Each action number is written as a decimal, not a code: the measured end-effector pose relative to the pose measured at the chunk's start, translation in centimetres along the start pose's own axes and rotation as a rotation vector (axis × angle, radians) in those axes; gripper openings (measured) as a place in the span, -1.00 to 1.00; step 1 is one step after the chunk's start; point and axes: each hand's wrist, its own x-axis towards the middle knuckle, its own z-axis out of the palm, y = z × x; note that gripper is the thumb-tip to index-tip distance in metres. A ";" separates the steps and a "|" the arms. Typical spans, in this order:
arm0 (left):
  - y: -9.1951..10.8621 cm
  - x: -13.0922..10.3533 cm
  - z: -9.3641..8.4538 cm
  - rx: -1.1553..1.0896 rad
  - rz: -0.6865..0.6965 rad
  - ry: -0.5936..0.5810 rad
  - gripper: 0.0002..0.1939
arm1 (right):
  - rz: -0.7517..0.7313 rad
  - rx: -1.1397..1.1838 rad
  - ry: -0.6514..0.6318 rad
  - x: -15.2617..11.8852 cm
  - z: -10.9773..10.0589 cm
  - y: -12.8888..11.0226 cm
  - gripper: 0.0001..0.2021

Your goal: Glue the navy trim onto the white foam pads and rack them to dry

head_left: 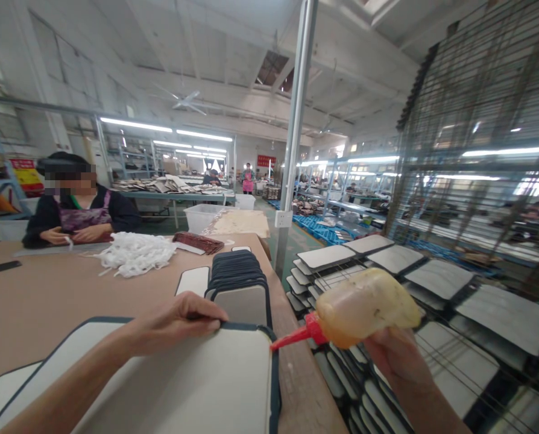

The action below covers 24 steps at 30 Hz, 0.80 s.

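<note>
My left hand point(192, 316) pinches the top edge of a cream panel point(197, 383) with a dark border, which is held tilted over the brown table point(38, 301). In my right hand point(394, 352) is a yellowish squeeze bottle point(364, 304) with a red nozzle. The nozzle tip touches the panel's border near its upper right corner. Under and to the left of this panel lie other cream panels point(84, 337). Just beyond it stands a stack of dark-edged panels point(240, 277).
A wire rack point(342, 274) loaded with panels stands on the right, by the table edge. White strips point(136, 253) and a brown bundle point(199, 242) lie farther back. A person point(82, 208) sits at the far left side. A metal post point(294, 138) rises beyond the table.
</note>
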 end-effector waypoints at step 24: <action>-2.1 -1.1 -0.6 -0.045 -0.152 0.232 -0.65 | 0.224 -0.002 0.050 -2.4 1.5 0.9 -0.71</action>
